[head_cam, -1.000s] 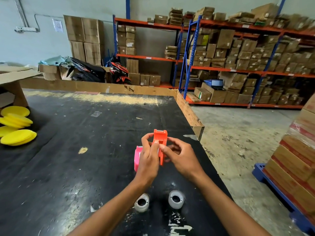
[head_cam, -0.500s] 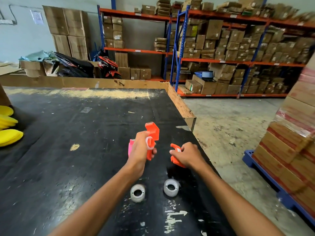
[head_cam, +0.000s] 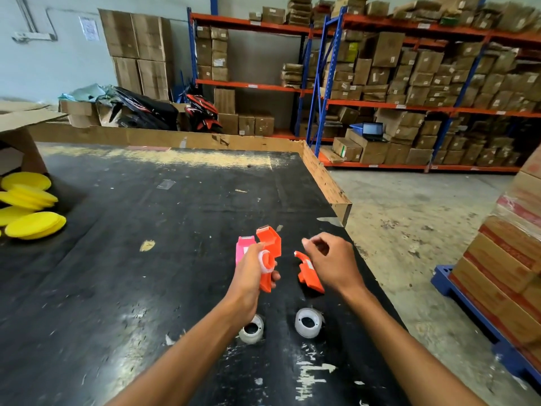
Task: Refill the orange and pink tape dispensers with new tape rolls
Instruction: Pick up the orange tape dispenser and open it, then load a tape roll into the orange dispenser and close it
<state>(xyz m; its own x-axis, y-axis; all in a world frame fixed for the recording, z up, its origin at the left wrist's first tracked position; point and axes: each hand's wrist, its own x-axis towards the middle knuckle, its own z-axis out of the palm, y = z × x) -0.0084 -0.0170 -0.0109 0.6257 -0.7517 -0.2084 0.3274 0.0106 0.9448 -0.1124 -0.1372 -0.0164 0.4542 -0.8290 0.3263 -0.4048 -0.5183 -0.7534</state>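
Observation:
My left hand [head_cam: 248,268] grips the orange tape dispenser [head_cam: 270,247] above the black table; a whitish ring [head_cam: 265,260] shows in its opened side. Behind that hand the pink dispenser [head_cam: 242,249] stands partly hidden. The orange side cover [head_cam: 308,275] lies on the table to the right. My right hand [head_cam: 330,259] hovers over that cover, fingers loosely curled and holding nothing. Two clear tape rolls lie nearer me, the left roll [head_cam: 251,331] partly under my left forearm, the right roll [head_cam: 308,322] in full view.
The black table [head_cam: 123,288] has a cardboard rim [head_cam: 325,183] at the far and right edges. Yellow round pads [head_cam: 27,206] lie at the left. A pallet of stacked boxes [head_cam: 509,259] stands to the right. Shelves of cartons line the back wall.
My right hand pulled the orange cover off the dispenser, set it on the table to the right and has now let go of it. My left hand keeps the dispenser body.

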